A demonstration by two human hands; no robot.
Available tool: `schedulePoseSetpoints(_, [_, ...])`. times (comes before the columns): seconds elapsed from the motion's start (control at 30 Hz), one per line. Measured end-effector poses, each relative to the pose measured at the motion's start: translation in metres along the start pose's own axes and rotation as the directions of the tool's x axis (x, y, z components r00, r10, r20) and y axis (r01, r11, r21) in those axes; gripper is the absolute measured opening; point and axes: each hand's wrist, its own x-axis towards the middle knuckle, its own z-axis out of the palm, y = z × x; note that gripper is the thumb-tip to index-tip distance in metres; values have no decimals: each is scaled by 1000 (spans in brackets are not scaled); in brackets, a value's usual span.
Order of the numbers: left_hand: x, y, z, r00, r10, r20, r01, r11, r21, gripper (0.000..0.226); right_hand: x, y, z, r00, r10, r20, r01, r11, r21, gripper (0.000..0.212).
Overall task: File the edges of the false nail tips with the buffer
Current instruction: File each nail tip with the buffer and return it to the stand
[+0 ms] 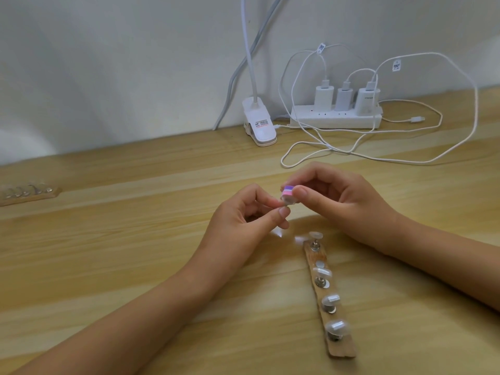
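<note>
I am watching the buffer (368, 194), a small pink, purple and white block, being held just above the surface (135, 266) in the right hand's (343, 204) grip, with thumb and fingers pinching it. The left hand (243, 220) is pinching something tiny against the block's lower end. I am judging it to be a nail tip (285, 203), though it is mostly hidden. Nearer me, the wooden strip (342, 350) is carrying four mounted tips (330, 299) and one bare disc (320, 264), so filing is seemingly under way, with those four possibly waiting. A second strip (29, 196) is lying far left.
</note>
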Motion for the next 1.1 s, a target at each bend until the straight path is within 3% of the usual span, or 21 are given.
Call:
schedulePoseSetpoints(0.2, [-1, 2, 0, 1000, 15, -9, -16, 998, -59, 9, 4, 1, -3, 992, 125, 10, -124, 991, -58, 28])
schedulePoseSetpoints(0.37, [-4, 8, 0, 998, 55, 11, -52, 980, -191, 8, 7, 0, -8, 986, 123, -113, -118, 992, 55, 28])
schedulePoseSetpoints(0.47, [-5, 8, 2, 993, 74, 89, -56, 979, -197, 13, 10, 1, -8, 981, 163, -108, -155, 985, 77, 26])
schedulePoseSetpoints(0.6, [-4, 7, 2, 983, 51, 179, -50, 999, -11, 15, 11, 1, -7, 976, 188, -109, -178, 979, 98, 25])
schedulePoseSetpoints(0.73, [-5, 5, 2, 954, 83, 287, -134, 977, 166, 14, 11, 1, -8, 976, 192, -103, -181, 978, 105, 24])
schedulePoseSetpoints(0.93, [-6, 4, 10, 949, 208, 235, -280, 901, 330, 12, 11, 2, -7, 976, 195, -93, -186, 978, 98, 22])
schedulePoseSetpoints(1.1, [-5, 4, 9, 944, 205, 258, -286, 898, 335, 14, 12, 3, -8, 975, 202, -95, -192, 976, 101, 22])
